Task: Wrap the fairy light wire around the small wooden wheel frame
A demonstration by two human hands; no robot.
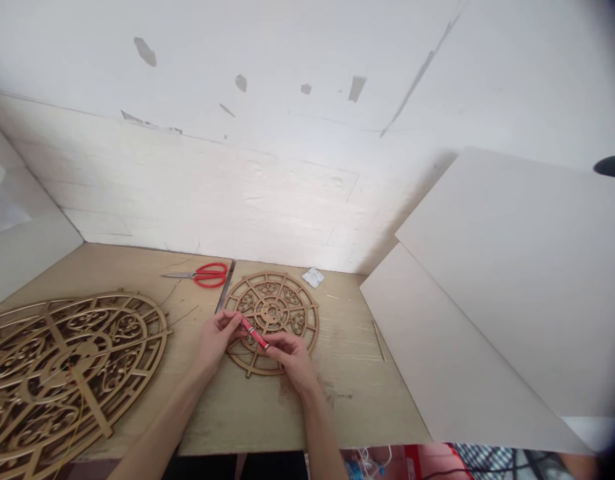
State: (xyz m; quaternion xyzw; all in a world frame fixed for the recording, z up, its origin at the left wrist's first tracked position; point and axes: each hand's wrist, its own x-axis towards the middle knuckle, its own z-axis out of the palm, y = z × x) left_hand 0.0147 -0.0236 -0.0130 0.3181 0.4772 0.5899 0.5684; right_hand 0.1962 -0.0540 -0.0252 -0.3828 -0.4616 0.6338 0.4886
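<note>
Between my two hands is a slim red tube (255,333) with a pale and dark band, tilted down to the right. Its upper left end is pinched in the fingertips of my left hand (218,338). At the lower right end, the fingers of my right hand (293,361) close on it. Both hands are over the near part of a round, tan openwork panel (313,327) with spokes and scrolled inserts, which lies flat on the table. The print on the tube is too small to read.
More round openwork panels (100,399) are piled at the left of the table (357,393). Red-handled scissors (211,275) lie behind them. A small white packet (313,277) and a thin stick (379,341) are on the right. White boards (467,320) lean there.
</note>
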